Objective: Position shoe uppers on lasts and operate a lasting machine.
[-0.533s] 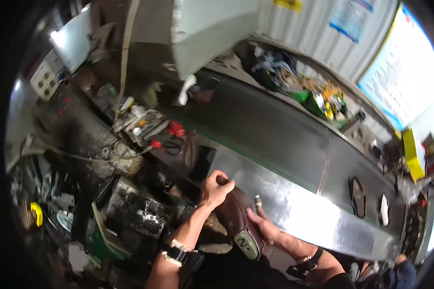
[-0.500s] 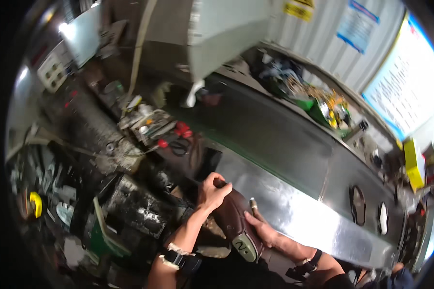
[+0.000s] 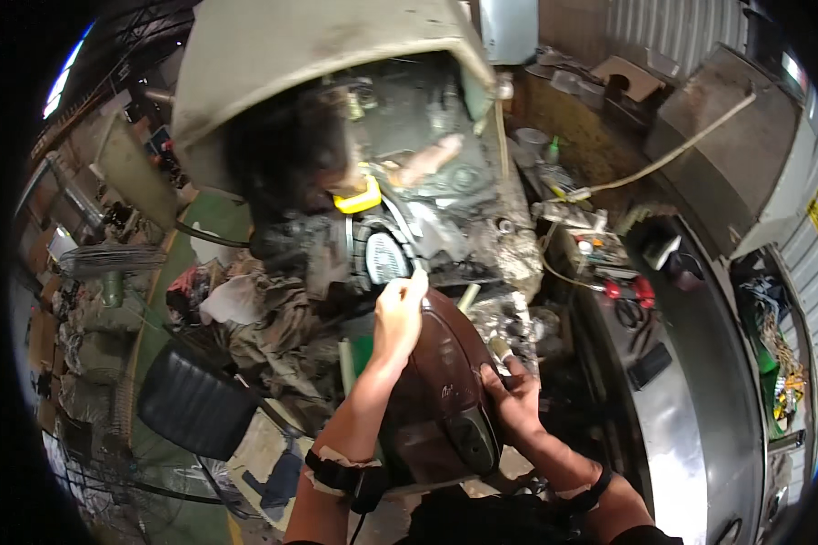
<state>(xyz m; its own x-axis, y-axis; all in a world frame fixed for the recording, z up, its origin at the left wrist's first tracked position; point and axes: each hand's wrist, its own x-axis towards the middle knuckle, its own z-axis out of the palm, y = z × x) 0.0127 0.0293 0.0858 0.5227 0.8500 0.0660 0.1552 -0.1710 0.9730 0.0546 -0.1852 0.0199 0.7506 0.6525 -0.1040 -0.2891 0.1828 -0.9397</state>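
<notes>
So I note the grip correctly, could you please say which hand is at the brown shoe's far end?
The left hand; the right hand touches the right side of the brown shoe.

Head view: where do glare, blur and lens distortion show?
Head view: glare whitens part of the long grey metal bench; the bright yellow object below the curved cream hood is blurred; fisheye bends the bench's edge, with black corners; the dark brown leather shoe looks clearer.

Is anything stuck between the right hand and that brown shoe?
Nothing visible: the right hand has its thumb against the brown shoe. The small tool in that hand sticks out beside the shoe.
</notes>
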